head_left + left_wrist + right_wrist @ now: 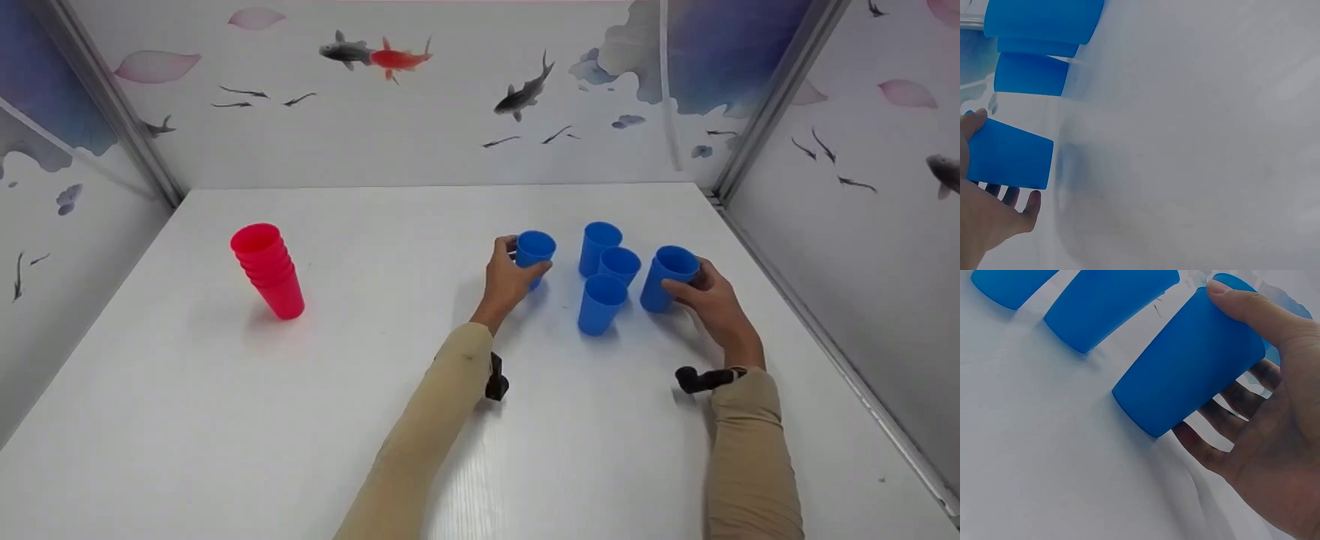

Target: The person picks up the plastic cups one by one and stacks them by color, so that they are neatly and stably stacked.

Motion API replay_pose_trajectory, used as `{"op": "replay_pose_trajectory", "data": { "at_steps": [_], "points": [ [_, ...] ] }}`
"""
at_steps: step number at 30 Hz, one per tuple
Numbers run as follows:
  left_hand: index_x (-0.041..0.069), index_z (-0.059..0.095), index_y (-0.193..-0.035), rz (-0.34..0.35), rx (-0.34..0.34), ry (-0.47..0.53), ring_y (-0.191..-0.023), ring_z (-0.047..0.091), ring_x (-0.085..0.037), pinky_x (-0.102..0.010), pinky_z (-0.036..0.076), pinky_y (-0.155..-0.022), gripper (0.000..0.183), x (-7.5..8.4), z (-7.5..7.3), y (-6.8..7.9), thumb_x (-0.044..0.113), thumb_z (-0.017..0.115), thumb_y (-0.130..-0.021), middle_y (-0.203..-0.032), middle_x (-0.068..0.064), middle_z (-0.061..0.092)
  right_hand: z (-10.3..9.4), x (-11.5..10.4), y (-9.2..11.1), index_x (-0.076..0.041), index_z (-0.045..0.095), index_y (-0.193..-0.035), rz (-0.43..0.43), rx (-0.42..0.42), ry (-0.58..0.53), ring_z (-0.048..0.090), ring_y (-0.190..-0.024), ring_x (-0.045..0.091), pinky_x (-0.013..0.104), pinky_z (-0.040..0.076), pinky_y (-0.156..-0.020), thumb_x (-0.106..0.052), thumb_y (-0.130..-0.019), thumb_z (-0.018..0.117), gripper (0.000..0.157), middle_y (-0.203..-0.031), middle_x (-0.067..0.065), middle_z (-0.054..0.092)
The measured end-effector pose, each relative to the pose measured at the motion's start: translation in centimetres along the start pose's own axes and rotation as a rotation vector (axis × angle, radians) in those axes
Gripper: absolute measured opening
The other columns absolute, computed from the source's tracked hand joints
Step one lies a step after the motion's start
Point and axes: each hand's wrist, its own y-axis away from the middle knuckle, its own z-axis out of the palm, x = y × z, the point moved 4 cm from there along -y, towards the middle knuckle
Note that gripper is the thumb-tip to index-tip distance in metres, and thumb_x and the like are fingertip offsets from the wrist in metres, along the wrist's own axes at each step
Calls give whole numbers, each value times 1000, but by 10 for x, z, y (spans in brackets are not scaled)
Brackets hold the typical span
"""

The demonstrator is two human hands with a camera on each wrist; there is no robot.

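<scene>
Your left hand (504, 281) grips the left blue cup (532, 253) on the far right part of the white table (375, 412), the thumb lying across the cup's near side below the rim and the other fingers curving round its left, far side, so the cup sits between them. The left wrist view shows gaps between those fingers and the thumb up by the rim. Your right hand (716, 300) clasps the right blue cup (657, 283) in the same way: the thumb presses the near left side just under the rim, while the fingers, spread a little from one another, lie along the right side. You cannot tell for certain whether either cup's base touches the table. Between your hands stand three more blue cups, mouths up: the far cup (598, 247), the middle cup (620, 263) just beside it, and the near cup (600, 309) closest to you. None of your fingers touch these three, and the middle one is partly hidden by the near one. Well apart on the left, a stack of red cups (276, 281) stands nested, mouths up.
</scene>
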Motion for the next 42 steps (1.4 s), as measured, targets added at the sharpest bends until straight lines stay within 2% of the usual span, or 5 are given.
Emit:
{"op": "replay_pose_trajectory", "data": {
  "at_steps": [9,18,26,33,42],
  "points": [
    [12,35,-149,49,-1,8,-141,47,-32,-49,41,-116,74,35,-8,1,30,76,-90,-152,-13,47,0,-1,0,-11,15,-160,-1,-8,-12,26,-152,36,55,29,-122,-39,-96,67,88,-165,19,24],
    [13,37,-149,80,-61,-38,-137,51,-28,-44,47,-112,74,67,3,11,33,75,-90,-151,-10,48,3,-3,3,-12,16,-160,-20,-11,6,28,-151,36,55,30,-122,-42,-95,67,87,-164,19,26],
    [12,40,-147,150,-155,-87,-132,55,-23,-36,52,-106,71,110,31,22,35,75,-90,-146,-10,53,2,-4,3,-10,16,-159,-11,11,22,30,-150,36,55,31,-121,-43,-95,67,88,-163,20,28],
    [17,43,-146,187,-196,-132,-131,57,-18,-32,52,-105,71,143,62,34,41,76,-88,-146,-3,55,0,-1,5,-12,14,-160,22,21,21,28,-151,38,56,29,-122,-46,-94,67,91,-164,19,26],
    [22,44,-144,187,-215,-104,-128,59,-14,-32,53,-103,68,157,95,46,42,75,-87,-144,3,57,0,-4,5,-14,10,-161,17,19,60,26,-152,40,59,28,-122,-51,-93,66,96,-166,18,23]
  ]
}}
